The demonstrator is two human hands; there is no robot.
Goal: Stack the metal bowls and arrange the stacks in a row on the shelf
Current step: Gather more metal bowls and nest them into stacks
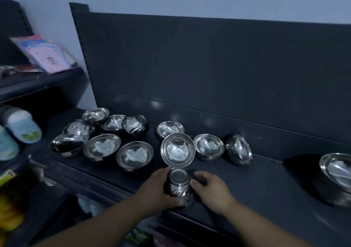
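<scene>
Nearest to us, at the front edge of the shelf [256,186], our left hand [157,188] wraps an upside-down bowl [177,185], base up, its axis roughly upright, while our right hand [210,188] rests half-curled against its other side. Just behind, a second bowl [178,150] stands tilted on its rim, mouth facing us. We judge stacking has barely begun: next we must turn these two to nest, then gather the loose bowls [102,148] scattered beyond.
</scene>
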